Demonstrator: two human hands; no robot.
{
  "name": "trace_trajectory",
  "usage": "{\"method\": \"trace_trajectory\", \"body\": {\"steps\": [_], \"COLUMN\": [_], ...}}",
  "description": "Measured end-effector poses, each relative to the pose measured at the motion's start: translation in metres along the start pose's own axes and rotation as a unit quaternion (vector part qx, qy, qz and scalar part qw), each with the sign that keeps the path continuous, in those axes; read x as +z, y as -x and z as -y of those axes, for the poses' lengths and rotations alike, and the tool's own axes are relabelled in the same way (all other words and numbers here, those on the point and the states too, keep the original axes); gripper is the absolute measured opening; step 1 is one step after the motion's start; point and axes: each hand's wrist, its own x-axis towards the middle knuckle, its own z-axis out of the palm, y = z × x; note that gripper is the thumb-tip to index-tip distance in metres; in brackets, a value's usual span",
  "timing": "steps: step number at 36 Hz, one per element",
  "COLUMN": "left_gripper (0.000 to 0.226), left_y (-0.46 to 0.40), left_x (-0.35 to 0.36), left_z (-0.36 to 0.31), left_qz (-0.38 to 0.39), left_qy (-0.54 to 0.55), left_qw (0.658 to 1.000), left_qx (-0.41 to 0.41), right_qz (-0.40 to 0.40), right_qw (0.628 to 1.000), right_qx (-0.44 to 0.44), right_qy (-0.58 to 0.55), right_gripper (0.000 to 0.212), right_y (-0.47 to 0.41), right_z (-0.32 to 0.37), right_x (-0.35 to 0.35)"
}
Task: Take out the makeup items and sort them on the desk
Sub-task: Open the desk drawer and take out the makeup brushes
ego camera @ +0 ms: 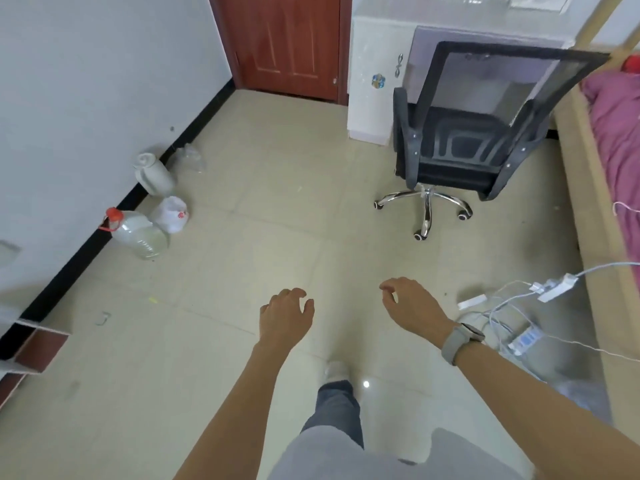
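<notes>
No makeup item shows in the head view. A white desk (381,46) stands at the far wall, right of a brown door; only its near edge and cabinet side are visible. My left hand (285,315) hangs over the tiled floor with loosely curled fingers and holds nothing. My right hand (410,306), with a grey watch on its wrist, hangs beside it the same way, also with nothing in it. Both hands are well short of the desk.
A black mesh office chair (467,140) on wheels stands in front of the desk. A large clear jug (138,233), a white kettle (152,174) and bags sit along the left wall. Power strips and cables (512,306) lie by the bed (616,140) at right.
</notes>
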Motion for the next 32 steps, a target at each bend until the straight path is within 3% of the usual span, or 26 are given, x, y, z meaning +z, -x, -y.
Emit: {"method": "trace_trajectory", "body": {"steps": [7, 16, 25, 32], "left_gripper": [0.035, 0.036, 0.034, 0.035], "left_y": [-0.149, -0.340, -0.529, -0.648], "left_x": [-0.065, -0.091, -0.153, -0.198], "left_z": [-0.036, -0.108, -0.184, -0.203], "left_qz": [-0.031, 0.002, -0.019, -0.030], "left_qy": [-0.016, -0.030, -0.005, -0.005], "left_qw": [0.999, 0.998, 0.999, 0.999], "left_qx": [0.031, 0.049, 0.034, 0.012], "right_qz": [-0.005, -0.016, -0.024, -0.039], "right_qw": [1.000, 1.000, 0.999, 0.999], "right_qx": [0.004, 0.015, -0.010, -0.010], "right_qy": [-0.005, -0.012, -0.032, -0.035], "right_gripper": [0.032, 0.030, 0.031, 0.032], "right_y": [-0.129, -0.318, -0.523, -0.662], "right_z": [0.012, -0.005, -0.011, 0.010], "right_x": [-0.057, -0.119, -0.206, -0.252]}}
